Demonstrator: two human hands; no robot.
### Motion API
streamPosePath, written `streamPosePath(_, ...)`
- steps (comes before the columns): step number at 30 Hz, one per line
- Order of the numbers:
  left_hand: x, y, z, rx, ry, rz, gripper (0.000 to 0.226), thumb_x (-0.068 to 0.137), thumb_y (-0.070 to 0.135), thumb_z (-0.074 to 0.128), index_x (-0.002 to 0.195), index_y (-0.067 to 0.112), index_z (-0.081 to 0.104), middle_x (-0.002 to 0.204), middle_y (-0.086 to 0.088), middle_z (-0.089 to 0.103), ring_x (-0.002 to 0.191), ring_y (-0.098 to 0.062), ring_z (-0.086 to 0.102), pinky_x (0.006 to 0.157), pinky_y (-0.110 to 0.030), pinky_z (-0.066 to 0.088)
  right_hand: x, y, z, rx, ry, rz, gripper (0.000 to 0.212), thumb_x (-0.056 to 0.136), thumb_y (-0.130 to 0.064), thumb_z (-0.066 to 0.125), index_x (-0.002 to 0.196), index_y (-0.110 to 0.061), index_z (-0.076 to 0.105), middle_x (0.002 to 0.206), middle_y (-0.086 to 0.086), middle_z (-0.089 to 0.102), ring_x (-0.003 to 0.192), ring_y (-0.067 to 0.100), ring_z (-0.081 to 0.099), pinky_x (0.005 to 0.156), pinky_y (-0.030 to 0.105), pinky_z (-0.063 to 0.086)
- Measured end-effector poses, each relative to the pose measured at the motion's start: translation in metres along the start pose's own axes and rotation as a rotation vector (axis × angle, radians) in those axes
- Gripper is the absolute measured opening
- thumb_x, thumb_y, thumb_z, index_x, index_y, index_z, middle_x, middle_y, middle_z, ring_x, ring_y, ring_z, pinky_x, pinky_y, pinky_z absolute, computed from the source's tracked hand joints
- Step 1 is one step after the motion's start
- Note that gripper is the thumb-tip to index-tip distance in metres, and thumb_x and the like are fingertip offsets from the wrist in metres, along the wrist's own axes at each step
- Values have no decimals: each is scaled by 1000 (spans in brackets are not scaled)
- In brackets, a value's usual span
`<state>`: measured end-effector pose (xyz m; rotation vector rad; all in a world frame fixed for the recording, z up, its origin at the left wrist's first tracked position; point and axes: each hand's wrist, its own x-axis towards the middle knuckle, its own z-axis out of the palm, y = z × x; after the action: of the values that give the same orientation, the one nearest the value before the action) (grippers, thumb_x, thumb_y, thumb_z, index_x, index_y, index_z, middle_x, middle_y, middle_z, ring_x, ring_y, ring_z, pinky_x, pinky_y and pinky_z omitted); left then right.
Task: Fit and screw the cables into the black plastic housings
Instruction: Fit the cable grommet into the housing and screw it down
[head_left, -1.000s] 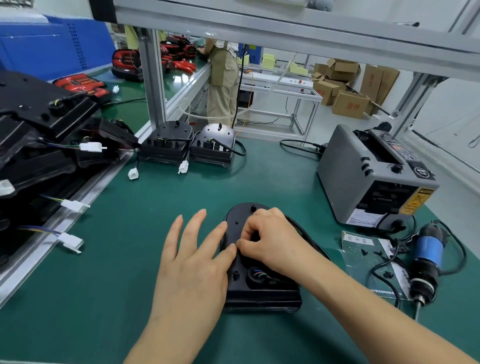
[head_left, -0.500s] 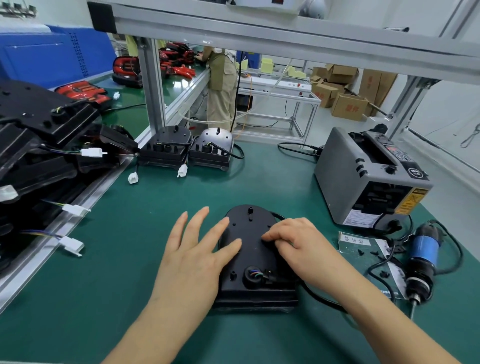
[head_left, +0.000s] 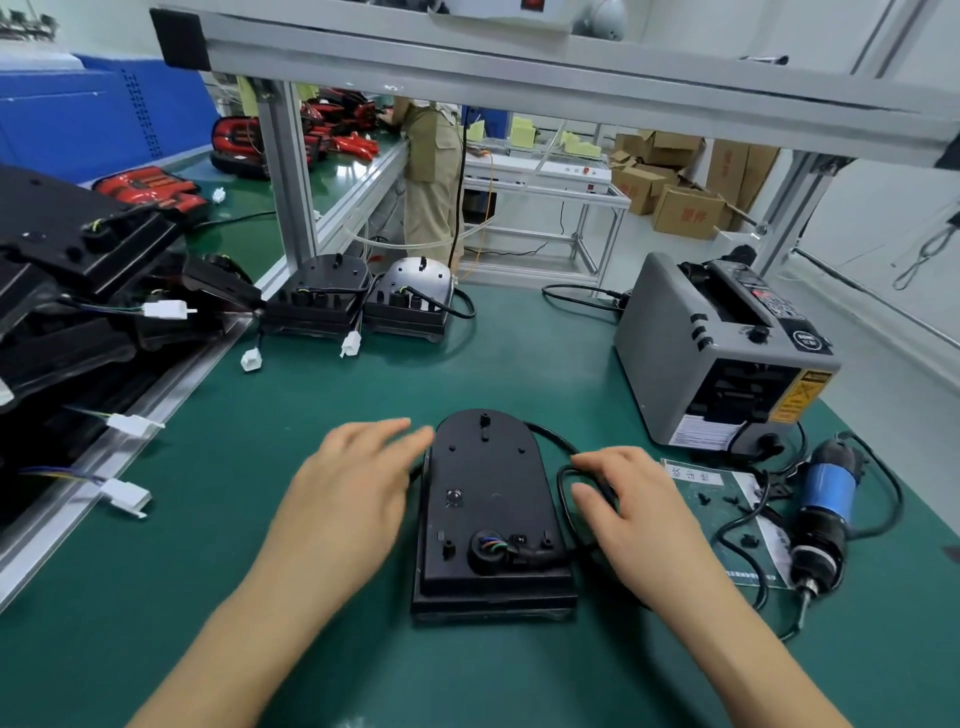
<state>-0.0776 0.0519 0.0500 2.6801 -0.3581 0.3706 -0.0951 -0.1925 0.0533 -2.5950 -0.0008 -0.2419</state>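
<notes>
At the left, spare black housings (head_left: 78, 270) with white connectors are lying stacked. Our left grip (head_left: 353, 499), released with fingers straight and blurred, is hovering just beside the left edge of the black housing (head_left: 488, 499), which is lying flat on the green desk (head_left: 519, 353). Its cable (head_left: 559, 483) is looping off the right side, and our right grip (head_left: 634, 514) is grasping that loop between thumb and forefinger. Further right, a blue screwdriver (head_left: 826, 499) is lying below a grey tape dispenser (head_left: 717, 353).
</notes>
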Motion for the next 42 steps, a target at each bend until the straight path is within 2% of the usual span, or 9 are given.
streamPosePath(7, 25, -14, -6, 216, -347, -339, 34, 85, 59, 51, 88, 26, 61, 85, 9, 61, 83, -15, 58, 65, -26, 46, -22, 0, -2, -163, -121, 166, 51, 91, -61, 35, 131, -33, 46, 73, -21, 50, 100, 16, 58, 81, 31, 44)
streamPosePath(13, 30, -14, 5, 87, -438, -374, 11, 82, 27, 54, 74, 20, 51, 68, -3, 57, 62, -20, 50, 60, -24, 38, -22, -9, 2, -158, -106, 172, 56, 87, -66, 37, 132, -35, 46, 117, -14, 60, 111, 13, 55, 89, 30, 43)
streamPosePath(17, 24, -14, 9, -518, -271, -575, 18, 90, 21, 52, 75, 10, 51, 47, -2, 63, 46, -17, 65, 64, -30, 56, -23, -11, 7, -53, -75, 148, 47, 89, -55, 48, 131, -35, 47, 126, -15, 54, 108, 9, 54, 91, 28, 42)
streamPosePath(24, 1, -1, 20, -843, -91, -590, 22, 90, 9, 55, 73, 9, 69, 59, -2, 67, 52, -10, 59, 56, -26, 52, -23, -15, 10, 113, -114, 160, 39, 93, -41, 51, 132, -40, 44, 119, -22, 60, 108, 5, 56, 94, 28, 43)
streamPosePath(29, -15, 6, 11, -648, -307, -445, 20, 94, 36, 48, 94, 24, 64, 99, -4, 63, 91, -18, 59, 85, -27, 46, -23, -18, 8, 30, -142, 140, 39, 97, -39, 43, 136, -38, 42, 128, -20, 58, 117, 7, 53, 95, 26, 41)
streamPosePath(31, -23, 13, 15, -528, -376, -470, 47, 94, 50, 43, 136, 31, 45, 143, -7, 41, 134, -23, 36, 113, -39, 27, -24, -20, 8, 22, -157, 137, 38, 98, -37, 41, 136, -37, 42, 129, -17, 58, 119, 9, 52, 98, 28, 41)
streamPosePath(33, -31, 24, 16, -497, -378, -470, 70, 92, 58, 38, 151, 33, 10, 157, 7, 11, 143, -14, 17, 118, -37, 14, -26, -22, 8, 14, -168, 144, 38, 99, -37, 37, 137, -36, 42, 131, -14, 57, 121, 12, 51, 99, 30, 40)
streamPosePath(38, -40, 28, 11, -975, -315, -559, 75, 93, 37, 52, 152, 25, 7, 155, 10, 20, 124, 4, 28, 108, -23, 21, -33, -27, 10, 29, -185, 163, 45, 98, -47, 32, 142, -37, 36, 141, -15, 48, 129, 10, 44, 102, 27, 36)
streamPosePath(42, -40, 29, 9, -1548, -166, -786, 54, 94, 6, 51, 145, 8, 33, 141, -4, 48, 121, -13, 47, 104, -33, 32, -36, -29, 11, 74, -173, 190, 45, 99, -47, 29, 143, -37, 34, 145, -18, 41, 132, 6, 39, 105, 25, 32)
